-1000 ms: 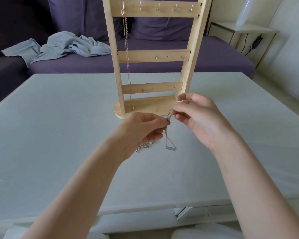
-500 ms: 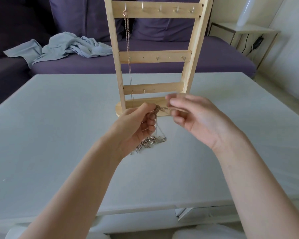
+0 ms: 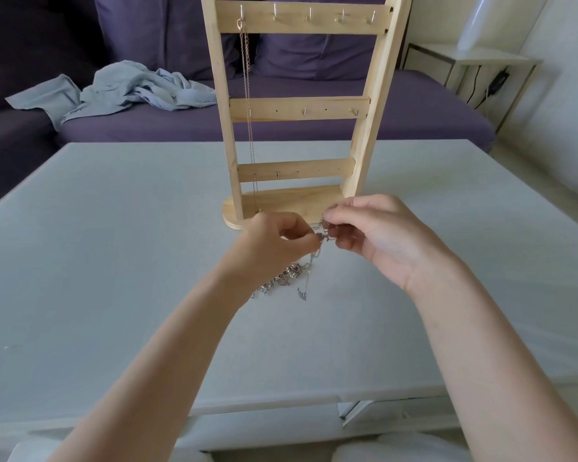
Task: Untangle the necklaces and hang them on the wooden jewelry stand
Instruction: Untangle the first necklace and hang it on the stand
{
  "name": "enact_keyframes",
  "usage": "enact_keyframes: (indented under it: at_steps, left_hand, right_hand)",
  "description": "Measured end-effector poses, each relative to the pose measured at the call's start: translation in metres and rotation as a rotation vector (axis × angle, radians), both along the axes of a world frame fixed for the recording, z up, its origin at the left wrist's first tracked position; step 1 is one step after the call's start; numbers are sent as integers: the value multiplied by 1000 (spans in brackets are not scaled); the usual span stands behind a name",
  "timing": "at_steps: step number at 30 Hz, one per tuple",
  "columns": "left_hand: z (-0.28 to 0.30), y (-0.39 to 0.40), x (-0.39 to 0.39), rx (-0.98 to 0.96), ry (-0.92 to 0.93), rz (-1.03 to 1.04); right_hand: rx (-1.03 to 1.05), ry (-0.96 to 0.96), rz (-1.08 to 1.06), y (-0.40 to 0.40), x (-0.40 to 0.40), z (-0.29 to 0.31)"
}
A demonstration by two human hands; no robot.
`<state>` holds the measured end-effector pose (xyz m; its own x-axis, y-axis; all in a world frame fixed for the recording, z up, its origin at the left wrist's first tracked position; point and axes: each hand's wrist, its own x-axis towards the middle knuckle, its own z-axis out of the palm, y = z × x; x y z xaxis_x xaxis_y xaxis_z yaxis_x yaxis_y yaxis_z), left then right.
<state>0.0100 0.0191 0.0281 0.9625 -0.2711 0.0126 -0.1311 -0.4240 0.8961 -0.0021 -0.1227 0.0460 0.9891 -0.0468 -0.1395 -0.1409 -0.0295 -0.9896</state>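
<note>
Here the counter [image 3: 114,261] was a broad, matte, pale grey-blue slab with rounded corners, smooth and evenly lit. Behind it ran a purple sofa [image 3: 414,105] with soft cushions; a crumpled light-blue cloth [image 3: 131,91] lay on its seat. At far right stood a white side table [image 3: 474,61] with a dark cable hanging below it.

The wooden jewelry stand [image 3: 297,108] stood upright on the far middle of the counter: pale unfinished wood, two slanted uprights, three flat crossbars with small metal hooks, and a rounded base plate. One rose-gold chain [image 3: 247,95], thin and fine-linked, hung from the leftmost top hook straight down to the base.

The tangled silver necklaces [image 3: 294,271] were held just in front of the stand's base, between both hands. Left hand [image 3: 274,245]: grip narrow, thumb and forefinger pinching the chain at the knot. Right hand [image 3: 374,235]: fingertips pinching the same knot from the other side. Below the left hand a beaded, glittering clump and a thin strand with a small pendant dangled; whether they touched the counter could not be told.
</note>
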Motion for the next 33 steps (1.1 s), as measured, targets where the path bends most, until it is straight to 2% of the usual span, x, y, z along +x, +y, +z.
enact_keyframes:
  at_steps: [3, 9, 11, 13, 16, 20, 27, 29, 33]
  left_hand:
    - [0, 1, 1, -127, 81, 26]
    - [2, 2, 3, -647, 407, 154]
    - [3, 2, 4, -737, 471, 165]
    - [3, 2, 4, -768, 464, 151]
    - [2, 1, 4, -736, 375, 102]
    - [-2, 1, 5, -529, 198, 90]
    - [2, 3, 5, -284, -58, 28]
    - [3, 2, 5, -264, -83, 24]
    - [0, 1, 5, -195, -36, 6]
  right_hand:
    - [52, -26, -37, 1, 1, -1]
    - [363, -47, 13, -1, 2, 6]
    - [298, -27, 48, -2, 1, 5]
    - [142, -16, 62, 0, 0, 1]
    - [-17, -15, 73, 1, 0, -2]
    - [-130, -9, 37, 0, -1, -2]
    - [-126, 49, 43, -1, -1, -2]
    - [-70, 66, 16, 0, -1, -1]
    - [-98, 63, 1, 3, 0, -2]
